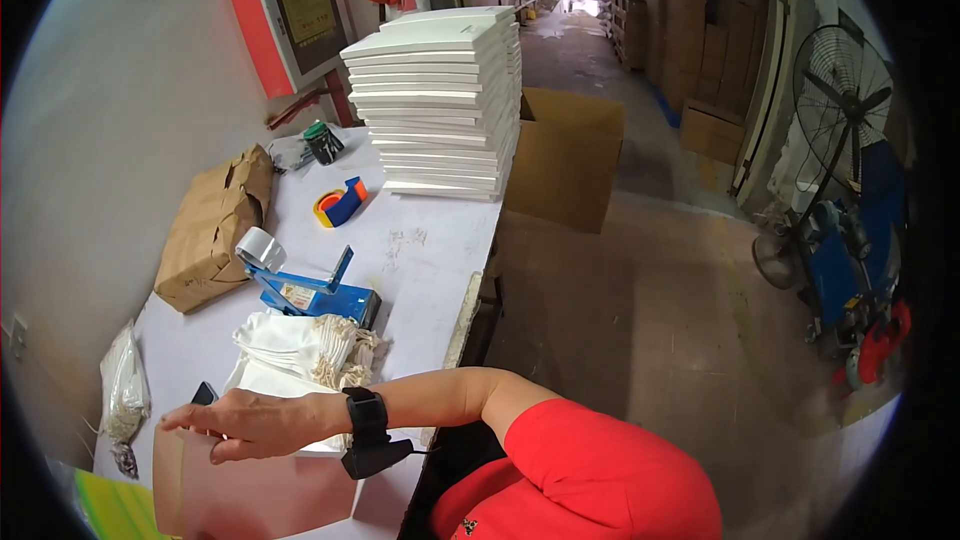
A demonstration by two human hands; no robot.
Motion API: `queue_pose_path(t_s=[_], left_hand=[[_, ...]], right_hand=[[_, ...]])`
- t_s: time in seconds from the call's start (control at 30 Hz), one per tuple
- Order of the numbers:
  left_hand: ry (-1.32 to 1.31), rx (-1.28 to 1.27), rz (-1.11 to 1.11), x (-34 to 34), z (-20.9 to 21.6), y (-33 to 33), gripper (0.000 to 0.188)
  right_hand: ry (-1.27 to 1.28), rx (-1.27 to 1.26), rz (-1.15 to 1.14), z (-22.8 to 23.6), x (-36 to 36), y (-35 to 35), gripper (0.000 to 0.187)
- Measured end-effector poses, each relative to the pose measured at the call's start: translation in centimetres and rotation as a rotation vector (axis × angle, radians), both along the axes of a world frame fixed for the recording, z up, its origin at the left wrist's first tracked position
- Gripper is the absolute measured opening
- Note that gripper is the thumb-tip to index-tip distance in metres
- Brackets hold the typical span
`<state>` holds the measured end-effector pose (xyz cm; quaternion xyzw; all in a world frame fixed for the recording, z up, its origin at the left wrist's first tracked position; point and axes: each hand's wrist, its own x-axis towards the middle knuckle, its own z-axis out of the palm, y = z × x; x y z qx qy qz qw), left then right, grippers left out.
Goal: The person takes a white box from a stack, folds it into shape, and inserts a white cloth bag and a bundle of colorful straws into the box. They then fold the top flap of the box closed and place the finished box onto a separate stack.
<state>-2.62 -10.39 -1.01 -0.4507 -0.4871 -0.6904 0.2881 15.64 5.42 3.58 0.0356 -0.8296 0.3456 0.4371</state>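
My right hand (pixel 262 424) reaches leftward across the near end of the table, a black strapped device (pixel 368 425) on its wrist. Its fingers are stretched and apart, over the upper edge of a pinkish open box or folded panel (pixel 280 495). The fingertips look close to the left flap; whether they touch it I cannot tell. Just beyond the hand lies a pile of white cloth pouches (pixel 285 345) with beige drawstrings, partly hidden by my forearm. A dark phone-like object (pixel 204 393) shows behind the knuckles. My left hand is out of view.
On the white table (pixel 420 260) are a blue metal stand (pixel 335 302) with a white roll, a blue-orange tape dispenser (pixel 340 202), a brown paper parcel (pixel 215 230) and a tall stack of flat white boxes (pixel 430 105). A carton (pixel 565 160) stands beside it; a fan (pixel 850 105) is at right.
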Motion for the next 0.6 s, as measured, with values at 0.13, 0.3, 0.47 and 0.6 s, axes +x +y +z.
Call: queue_pose_path(t_s=[0.13,0.3,0.47,0.6], left_hand=[[-0.02,0.053,-0.089,0.4,-0.4,0.6,0.036],[0.047,-0.058,0.044,0.1,-1.0,0.6,0.028],[-0.046,-0.182,-0.1,0.2,-1.4,0.3,0.029],[-0.04,-0.289,-0.027,0.5,-0.1,-0.7,0.017]], right_hand=[[0.051,-0.139,-0.003,-1.5,0.3,0.2,0.065],[0.144,-0.061,-0.009,-3.0,0.9,0.3,0.05],[0.174,-0.105,0.002,-3.7,1.5,-0.3,0.031],[0.155,-0.098,0.097,-1.8,2.2,0.1,0.015]])
